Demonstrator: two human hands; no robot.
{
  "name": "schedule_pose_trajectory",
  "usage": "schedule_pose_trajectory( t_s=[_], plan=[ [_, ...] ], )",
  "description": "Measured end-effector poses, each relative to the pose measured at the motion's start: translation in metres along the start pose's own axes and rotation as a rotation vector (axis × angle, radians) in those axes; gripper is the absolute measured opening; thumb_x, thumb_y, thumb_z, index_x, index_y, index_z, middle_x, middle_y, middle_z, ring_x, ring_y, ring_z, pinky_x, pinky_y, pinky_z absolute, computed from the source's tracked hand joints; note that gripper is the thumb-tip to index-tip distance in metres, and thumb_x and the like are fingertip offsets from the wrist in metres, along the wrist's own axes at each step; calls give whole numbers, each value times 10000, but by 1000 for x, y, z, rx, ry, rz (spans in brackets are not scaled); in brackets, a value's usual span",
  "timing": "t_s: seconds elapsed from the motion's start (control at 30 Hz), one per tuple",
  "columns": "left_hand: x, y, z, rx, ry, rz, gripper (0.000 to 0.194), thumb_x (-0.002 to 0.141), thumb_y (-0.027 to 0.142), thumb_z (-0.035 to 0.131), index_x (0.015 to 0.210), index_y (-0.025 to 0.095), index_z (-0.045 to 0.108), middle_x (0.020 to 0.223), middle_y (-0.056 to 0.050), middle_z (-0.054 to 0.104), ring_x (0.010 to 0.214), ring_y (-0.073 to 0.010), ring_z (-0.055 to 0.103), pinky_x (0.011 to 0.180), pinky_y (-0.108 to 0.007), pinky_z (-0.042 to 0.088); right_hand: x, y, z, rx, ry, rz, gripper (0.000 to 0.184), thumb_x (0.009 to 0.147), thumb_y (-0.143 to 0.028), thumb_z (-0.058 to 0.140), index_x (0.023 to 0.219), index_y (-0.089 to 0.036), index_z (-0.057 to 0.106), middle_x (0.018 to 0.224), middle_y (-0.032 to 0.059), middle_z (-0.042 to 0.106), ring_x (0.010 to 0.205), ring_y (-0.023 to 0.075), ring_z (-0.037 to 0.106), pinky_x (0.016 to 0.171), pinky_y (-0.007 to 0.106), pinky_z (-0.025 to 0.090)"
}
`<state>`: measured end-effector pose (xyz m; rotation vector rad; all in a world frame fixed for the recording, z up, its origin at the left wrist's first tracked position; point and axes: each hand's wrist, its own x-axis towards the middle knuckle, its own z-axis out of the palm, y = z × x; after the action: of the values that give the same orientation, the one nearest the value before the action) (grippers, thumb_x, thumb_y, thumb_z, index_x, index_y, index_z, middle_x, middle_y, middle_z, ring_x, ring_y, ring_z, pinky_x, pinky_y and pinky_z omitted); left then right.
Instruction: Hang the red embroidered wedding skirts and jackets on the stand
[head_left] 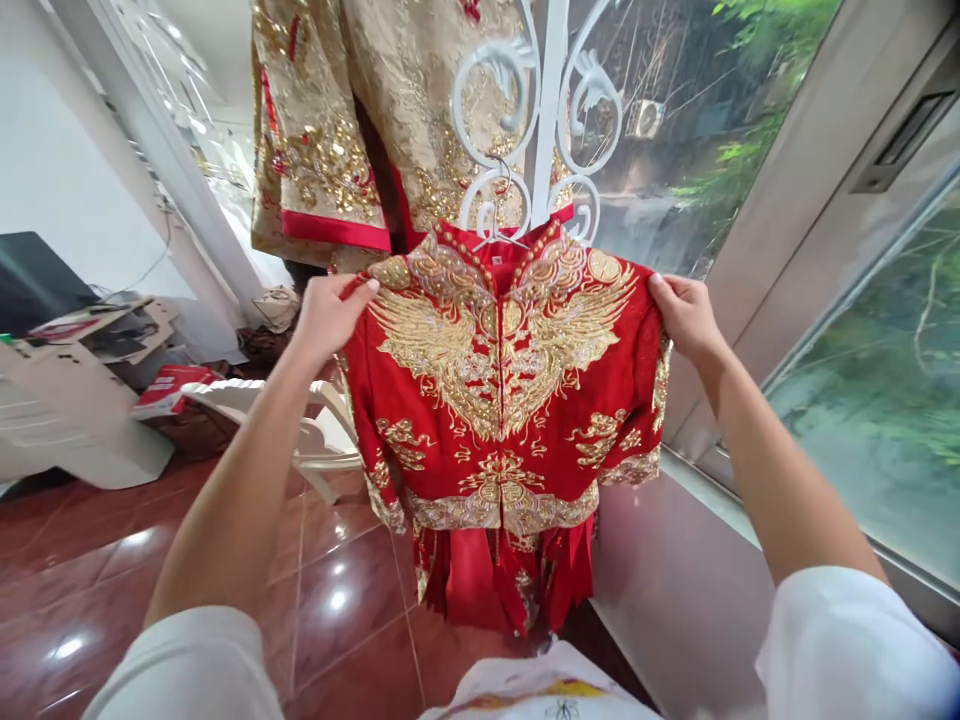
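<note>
A red jacket (420, 390) with gold embroidery, a beaded stand collar and wide sleeves hangs in front of me on a wire hanger (501, 238). The hanger's hook is at a white scrolled metal rack (551, 110). My left hand (335, 315) pinches the jacket's shoulder on the left, thumb on top. At the opposite shoulder, my right hand (686, 312) grips the cloth in the same way. Between them the front is spread out flat. Below the hem shows a red skirt (480, 575) with embroidered panels.
Behind the jacket hang cream-gold garments (322, 130) with red trim. A white chair (326, 430) stands at the left, near a red box (176, 388) and a desk (82, 400) with a dark monitor (45, 275). Windows (877, 390) line the right side above a low wall.
</note>
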<state>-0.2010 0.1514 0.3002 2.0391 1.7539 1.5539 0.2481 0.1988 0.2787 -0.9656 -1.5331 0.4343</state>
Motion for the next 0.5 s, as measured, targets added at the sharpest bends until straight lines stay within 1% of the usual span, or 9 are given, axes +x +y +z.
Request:
schedule_pose_trajectory(
  t_s=[0.07, 0.13, 0.17, 0.23, 0.27, 0.33, 0.43, 0.47, 0.5],
  plan=[
    [-1, -7, -2, -167, -160, -126, 492, 827, 523, 527, 923, 49, 615, 750, -24, 655, 666, -118, 538, 691, -301, 488, 5, 4, -3, -4, -55, 85, 467, 785, -603, 528, 723, -150, 623, 545, -6, 550, 496, 110, 482, 479, 234, 403],
    [-6, -16, -3, -303, -346, -283, 470, 828, 516, 538, 920, 60, 599, 713, -22, 656, 656, -127, 550, 689, -315, 497, 4, 17, -2, 34, -114, 175, 536, 773, -677, 478, 713, -160, 609, 539, -3, 552, 528, 125, 515, 526, 247, 438],
    [-9, -20, -2, -337, -397, -342, 465, 841, 519, 514, 916, 68, 596, 706, -28, 658, 659, -136, 559, 695, -324, 500, 3, 25, -1, 69, -139, 217, 570, 771, -711, 436, 736, -168, 608, 556, 1, 566, 558, 134, 538, 564, 257, 459],
    [-15, -24, -1, -362, -424, -396, 472, 864, 530, 458, 909, 81, 596, 717, -43, 663, 691, -158, 574, 713, -337, 498, -1, 37, -2, 100, -170, 268, 614, 781, -740, 357, 783, -180, 608, 600, 9, 593, 610, 147, 566, 629, 277, 478],
    [-19, -24, 0, -321, -403, -372, 469, 866, 531, 449, 910, 89, 600, 739, -47, 666, 720, -168, 579, 729, -342, 493, -4, 38, -4, 55, -164, 267, 609, 789, -731, 349, 772, -179, 606, 603, 12, 593, 618, 152, 565, 643, 286, 475],
    [-26, -15, 1, -105, -222, -214, 414, 831, 501, 519, 932, 109, 605, 840, -53, 666, 830, -196, 575, 808, -363, 463, -11, 28, -8, -171, -27, 190, 535, 804, -661, 411, 695, -168, 590, 591, 18, 575, 619, 158, 544, 653, 299, 450],
    [-46, 18, 11, 302, 277, 87, 290, 803, 408, 573, 915, 142, 605, 944, -64, 638, 931, -209, 541, 906, -371, 390, -31, -11, 6, -484, 387, -31, 365, 822, -478, 495, 655, -164, 576, 628, 31, 573, 630, 148, 513, 665, 302, 401],
    [-54, 33, 18, 363, 373, 144, 247, 815, 387, 556, 873, 152, 604, 916, -63, 636, 905, -199, 544, 891, -354, 389, -40, -26, 18, -503, 453, -84, 328, 826, -431, 496, 649, -166, 574, 631, 31, 572, 615, 138, 500, 652, 294, 387],
    [-62, 48, 27, 383, 399, 171, 225, 836, 374, 523, 819, 163, 599, 860, -58, 636, 847, -185, 551, 844, -331, 400, -49, -41, 34, -476, 413, -104, 327, 830, -405, 489, 615, -168, 558, 598, 25, 554, 575, 124, 476, 619, 281, 372]
  ],
)
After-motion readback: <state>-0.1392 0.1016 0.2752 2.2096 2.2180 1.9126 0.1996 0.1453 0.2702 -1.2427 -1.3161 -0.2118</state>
